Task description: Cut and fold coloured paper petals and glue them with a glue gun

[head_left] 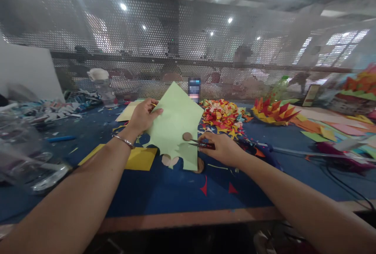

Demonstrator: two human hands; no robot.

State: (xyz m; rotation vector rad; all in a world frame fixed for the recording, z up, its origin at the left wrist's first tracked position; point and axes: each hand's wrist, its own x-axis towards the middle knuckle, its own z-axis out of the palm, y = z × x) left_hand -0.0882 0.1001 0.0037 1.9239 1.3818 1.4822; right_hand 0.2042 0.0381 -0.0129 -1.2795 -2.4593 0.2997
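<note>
My left hand (pixel 146 116), with a bracelet at the wrist, pinches the left edge of a pale green sheet of paper (pixel 175 122). The sheet is raised and tilted above the blue table, and its lower edge has rounded cut-outs. Small dark red-handled scissors (pixel 207 144) are in my right hand (pixel 221 149), their thin blades pointing left at the paper's lower right. By the blade tips a round brown disc (pixel 187 136) shows against the sheet. Another brown round piece (pixel 200 165) peeks out under its bottom corner.
Yellow paper (pixel 141 158) lies under my left forearm. Behind the sheet is a heap of red and yellow scraps (pixel 225 115). Folded orange paper points (pixel 273 112) and coloured sheets (pixel 340 128) lie right; a blue pen (pixel 60 138) is left. A perforated screen (pixel 141 50) stands behind.
</note>
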